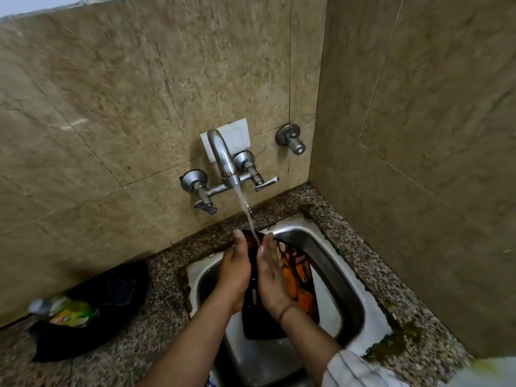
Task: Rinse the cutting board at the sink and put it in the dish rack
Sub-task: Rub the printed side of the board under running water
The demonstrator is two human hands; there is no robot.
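Printed cutting board [300, 277] on edge under tap stream [245, 210]; left hand [233, 270] and right hand [269, 270] pressed flat against its faces (thin, stiff, likely slippery wet — grip edges).

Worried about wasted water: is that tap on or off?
On. A stream runs from the tap spout onto the cutting board between the hands.
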